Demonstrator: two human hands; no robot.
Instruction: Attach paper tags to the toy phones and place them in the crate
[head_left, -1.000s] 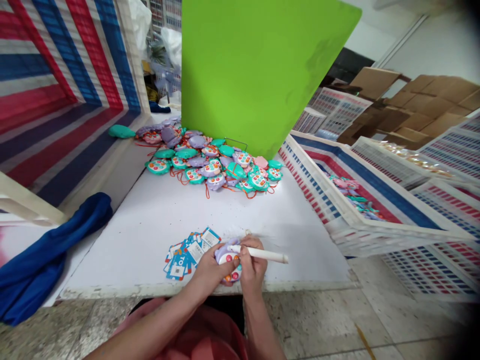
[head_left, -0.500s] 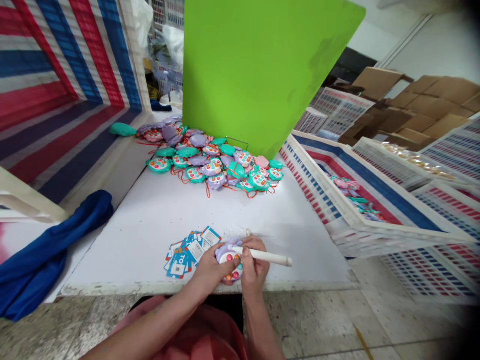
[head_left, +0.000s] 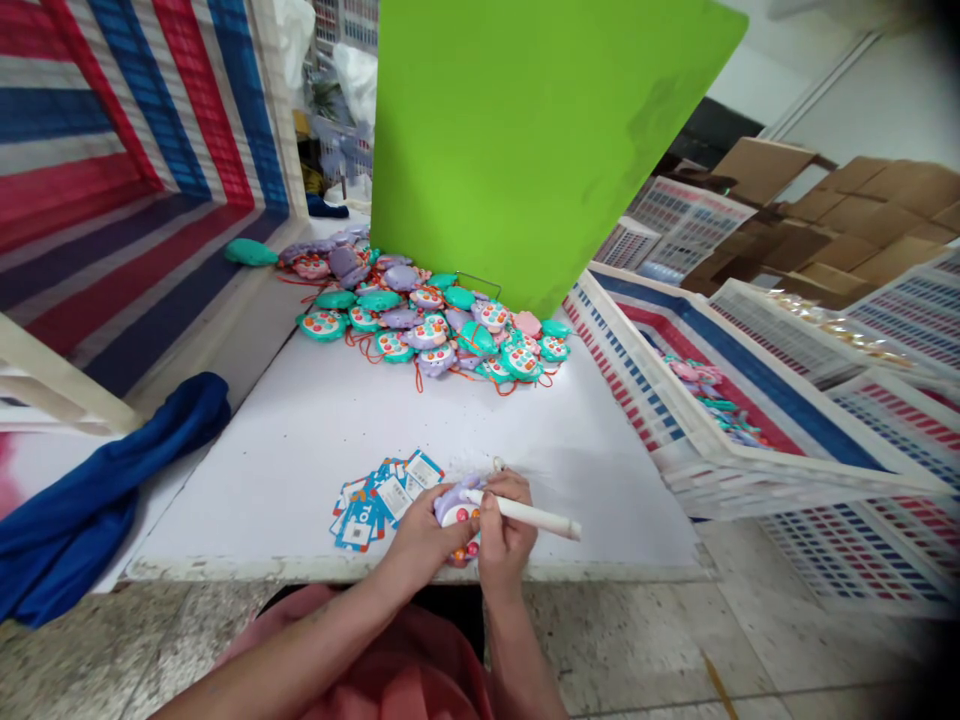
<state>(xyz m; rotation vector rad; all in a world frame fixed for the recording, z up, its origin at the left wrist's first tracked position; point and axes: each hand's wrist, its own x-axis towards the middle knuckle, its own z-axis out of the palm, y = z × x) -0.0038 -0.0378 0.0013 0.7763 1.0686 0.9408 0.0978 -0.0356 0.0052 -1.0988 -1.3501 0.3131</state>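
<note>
Close to the table's front edge, my left hand [head_left: 422,540] is closed around a small purple-and-white toy [head_left: 460,515] with coloured round buttons facing up. My right hand [head_left: 506,525] grips a white pen-like marker [head_left: 536,516], its narrow end against the toy's purple upper edge. The exact contact at the tip is too small to make out. Just left of my hands lies a loose spread of blue-and-white printed cards [head_left: 382,500]. Fingers cover part of the toy.
A heap of similar toys [head_left: 427,325] in teal, purple and pink, with orange cords, lies before a green board [head_left: 540,140]. Striped-lined crates [head_left: 705,450] stand at right, another [head_left: 150,240] at left. A blue cloth [head_left: 150,470] hangs over the table's left side.
Both hands stay near the same spot with the toy and marker. My right hand and the marker have shifted very slightly; the whole view has moved a little.
</note>
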